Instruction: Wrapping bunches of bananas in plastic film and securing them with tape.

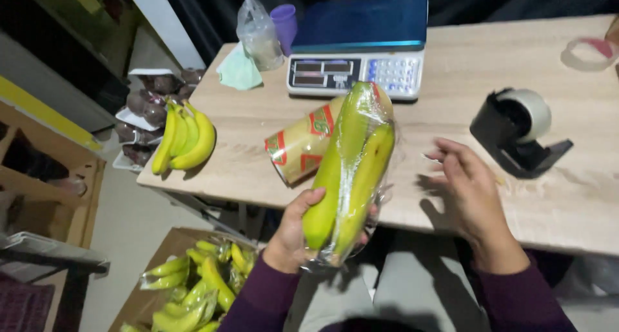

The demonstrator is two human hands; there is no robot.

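A pale wooden table (451,68) is seen under dim light, with a scale (358,48) at its far edge. A film-wrapped banana bunch (348,171) is gripped by the left hand (293,232) above the near edge; the right hand (467,190) is held open, empty, beside a tape dispenser (516,132). Wrapping appears finished; sealing probably calls for tape. The film's loose end is hardly made out.

Fruit shop: weighing scale (358,55), bananas (184,137)

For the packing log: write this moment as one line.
left hand: holds wrapped bananas | right hand: open, empty, over table | nearby: tape dispenser, scale
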